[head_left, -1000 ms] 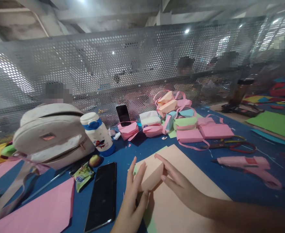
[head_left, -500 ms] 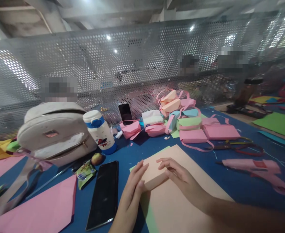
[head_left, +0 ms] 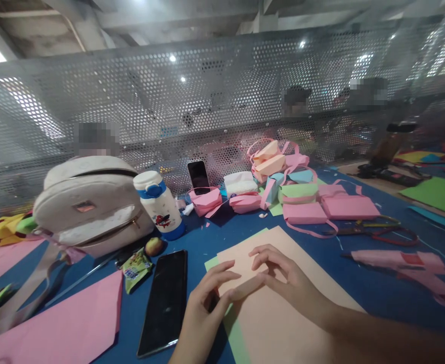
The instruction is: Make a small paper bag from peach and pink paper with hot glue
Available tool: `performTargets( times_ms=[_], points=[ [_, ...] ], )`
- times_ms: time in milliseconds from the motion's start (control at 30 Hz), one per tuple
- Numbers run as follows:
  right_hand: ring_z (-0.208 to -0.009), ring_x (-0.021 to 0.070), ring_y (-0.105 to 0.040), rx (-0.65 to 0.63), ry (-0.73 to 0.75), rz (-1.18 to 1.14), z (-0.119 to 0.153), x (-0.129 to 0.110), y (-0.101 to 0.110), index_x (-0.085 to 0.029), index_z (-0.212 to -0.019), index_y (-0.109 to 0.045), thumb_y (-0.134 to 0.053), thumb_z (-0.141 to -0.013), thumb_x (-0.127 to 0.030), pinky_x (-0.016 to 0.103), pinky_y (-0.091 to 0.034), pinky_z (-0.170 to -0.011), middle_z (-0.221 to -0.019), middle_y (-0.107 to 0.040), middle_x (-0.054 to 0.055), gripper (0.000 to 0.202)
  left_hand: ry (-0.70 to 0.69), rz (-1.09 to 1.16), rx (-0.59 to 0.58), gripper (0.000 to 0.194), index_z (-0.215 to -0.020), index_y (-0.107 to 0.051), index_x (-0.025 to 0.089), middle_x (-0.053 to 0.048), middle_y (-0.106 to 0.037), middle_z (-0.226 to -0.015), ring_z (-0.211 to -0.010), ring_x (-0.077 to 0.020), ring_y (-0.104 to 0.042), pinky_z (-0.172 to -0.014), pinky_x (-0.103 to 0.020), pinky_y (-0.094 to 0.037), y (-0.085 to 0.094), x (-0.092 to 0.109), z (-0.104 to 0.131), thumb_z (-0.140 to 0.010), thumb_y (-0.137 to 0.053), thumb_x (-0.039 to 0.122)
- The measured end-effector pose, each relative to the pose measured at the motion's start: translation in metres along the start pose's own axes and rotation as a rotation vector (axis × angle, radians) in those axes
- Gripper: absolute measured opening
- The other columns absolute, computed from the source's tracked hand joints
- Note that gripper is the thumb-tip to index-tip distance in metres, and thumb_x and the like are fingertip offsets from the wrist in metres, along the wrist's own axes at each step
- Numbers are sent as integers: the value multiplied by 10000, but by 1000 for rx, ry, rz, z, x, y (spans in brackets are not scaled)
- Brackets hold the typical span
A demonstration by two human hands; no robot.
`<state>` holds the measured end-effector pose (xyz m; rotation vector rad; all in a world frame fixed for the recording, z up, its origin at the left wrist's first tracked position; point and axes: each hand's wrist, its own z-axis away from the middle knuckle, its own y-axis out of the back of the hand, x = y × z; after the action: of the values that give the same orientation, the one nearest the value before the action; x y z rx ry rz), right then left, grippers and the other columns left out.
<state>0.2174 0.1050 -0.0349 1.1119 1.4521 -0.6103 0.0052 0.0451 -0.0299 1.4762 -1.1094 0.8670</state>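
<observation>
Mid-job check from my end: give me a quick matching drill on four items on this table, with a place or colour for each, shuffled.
1. folded peach paper
2. glue gun
3. snack packet
4. bottle

A. standing beside the backpack
B. green, left of the flat-lying phone
C. between the left hand and right hand
D. pink, right of the large peach sheet

Pairs: 1-C, 2-D, 3-B, 4-A

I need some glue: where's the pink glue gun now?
In the head view, the pink glue gun lies toward the right edge, on the blue table, nearer than the scissors and right of the peach sheet.
</observation>
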Motion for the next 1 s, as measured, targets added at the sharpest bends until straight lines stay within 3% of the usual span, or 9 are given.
performTargets(
  times_ms=[167, 267, 400, 500, 600, 700, 800, 900, 1000],
  points=[
    [-996, 229, -592, -20, -14, -19, -3, 1, 2, -233, -884, -658, -604, -886, -304, 313, -469, -770, -1148, -580, 65, 89, 57, -4, -7, 204, -990, -780, 251, -108, -698, -1212, -1180, -306, -616, -986, -428, -504, 2, -3, 0, -856, -647, 328],
    [-1061, 252, -584, -12, -30, -2, -2, 1, 2, -250, -983, -661, -593, -902, -340, 344, -478, -837, -1209, -586, 68, 139, 81, 44, 6, 364, -1208, -689, 270, -96, -657, -1294, -1248, -300, -570, -1053, -443, -454, -1, -6, 1, -855, -651, 350],
    [-1286, 276, -469, -31, -99, -11, 3, 1, -2, -296, -1321, -532, -503, -958, -423, 432, -424, -1039, -1410, -506, 71, 386, 47, 91, 38, 595, -1500, -334, 316, -74, -359, -1564, -1446, -276, -307, -1163, -476, -288, -7, -10, 5, -944, -528, 400],
    [-1447, 242, -263, -63, -101, -6, 9, 5, -8, -308, -1486, -353, -446, -984, -452, 450, -253, -1181, -1565, -329, 44, 530, 28, 55, 37, 648, -1547, -154, 338, -25, -99, -1645, -1502, -263, -79, -1204, -489, -123, -9, -12, 8, -978, -454, 422],
    [-1494, 209, -121, -89, -107, -11, 15, 8, -13, -335, -1550, -183, -409, -998, -464, 446, -137, -1218, -1630, -154, 2, 610, 9, 28, 17, 688, -1558, -33, 319, -8, 16, -1651, -1502, -232, 39, -1210, -459, -22, -9, -13, 9, -994, -417, 411],
    [-1502, 198, -58, -100, -120, -25, 18, 7, -15, -362, -1556, -104, -415, -994, -473, 454, -130, -1217, -1641, -76, -23, 652, 6, 46, 4, 731, -1555, 31, 311, -4, 74, -1646, -1497, -220, 76, -1209, -448, -15, -11, -12, 9, -993, -430, 392],
    [-1501, 213, -72, -90, -118, -30, 19, 5, -16, -349, -1559, -100, -434, -984, -475, 468, -123, -1217, -1639, -93, -6, 677, 25, 97, -28, 794, -1546, 75, 319, -15, 43, -1648, -1494, -236, 75, -1207, -465, -72, -13, -11, 9, -976, -474, 389],
    [-1493, 232, -129, -76, -106, -43, 18, 6, -16, -336, -1556, -141, -432, -988, -456, 477, -150, -1213, -1634, -131, 13, 650, 23, 146, -41, 810, -1544, 81, 333, -40, 11, -1649, -1499, -258, 6, -1198, -485, -145, -15, -13, 9, -971, -490, 386],
    [-1474, 237, -203, -21, -79, -54, 14, 10, -12, -329, -1533, -233, -420, -999, -429, 470, -211, -1199, -1613, -214, 38, 575, 12, 182, 32, 776, -1548, 23, 359, -54, 2, -1650, -1497, -286, -76, -1183, -512, -198, -14, -18, 8, -968, -491, 413]
  ],
)
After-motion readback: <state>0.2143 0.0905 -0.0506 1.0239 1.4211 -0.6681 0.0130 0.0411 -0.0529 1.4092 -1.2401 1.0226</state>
